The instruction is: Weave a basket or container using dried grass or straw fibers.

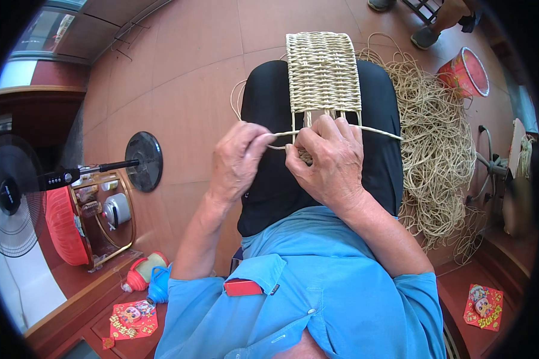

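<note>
A narrow panel woven from pale straw-coloured cord lies across my lap, its far end sticking out past my knees. Toward me, the weave stops and bare upright strands show. My left hand, just left of the panel, pinches a length of cord between thumb and forefinger. That cord runs across the bare strands and under my right hand, coming out on the right over my thigh. My right hand's fingers are curled down over the cord and strands at the panel's near end; their tips are hidden.
A big heap of loose cord covers the floor on my right, with a red bucket beyond it. On the left stand a fan and a small rack. Another person's leg and shoe show at the far right.
</note>
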Demonstrator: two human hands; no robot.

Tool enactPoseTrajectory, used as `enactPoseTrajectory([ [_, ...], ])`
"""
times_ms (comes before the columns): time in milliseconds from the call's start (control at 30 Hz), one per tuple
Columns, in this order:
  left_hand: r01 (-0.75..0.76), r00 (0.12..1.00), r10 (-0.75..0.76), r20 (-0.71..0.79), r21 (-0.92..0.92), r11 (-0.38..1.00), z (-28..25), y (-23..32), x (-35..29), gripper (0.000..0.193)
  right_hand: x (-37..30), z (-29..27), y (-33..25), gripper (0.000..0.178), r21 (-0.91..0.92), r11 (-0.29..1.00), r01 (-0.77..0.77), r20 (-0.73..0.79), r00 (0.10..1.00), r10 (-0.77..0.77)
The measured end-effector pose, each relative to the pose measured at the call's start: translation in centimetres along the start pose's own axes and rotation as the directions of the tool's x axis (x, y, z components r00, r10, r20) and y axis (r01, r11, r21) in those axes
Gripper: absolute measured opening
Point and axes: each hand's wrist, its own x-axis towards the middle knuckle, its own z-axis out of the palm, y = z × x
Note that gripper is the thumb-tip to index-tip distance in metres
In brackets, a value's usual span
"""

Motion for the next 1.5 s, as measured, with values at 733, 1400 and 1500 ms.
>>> enactPoseTrajectory([
  [733,0.289,0.943,-0.235,-0.235,0.231,0.929,-16.0,-11.7,-6.4,0.032,-0.3,0.4,0.4,0.016,0.036,0.999,0.004,-0.041,0.999,-0.002],
  [1400,-0.080,0.979,0.127,-0.161,0.273,0.959,2.1,0.7,-4.5,0.035,0.3,0.4,0.2,0.015,0.025,0.999,0.034,-0.025,0.999,-0.034],
  [1500,-0.070,0.980,0.103,-0.168,0.189,0.979,6.5,1.3,-4.5,0.032,0.4,0.1,0.1,0.015,0.007,1.000,0.018,-0.002,1.000,-0.018],
])
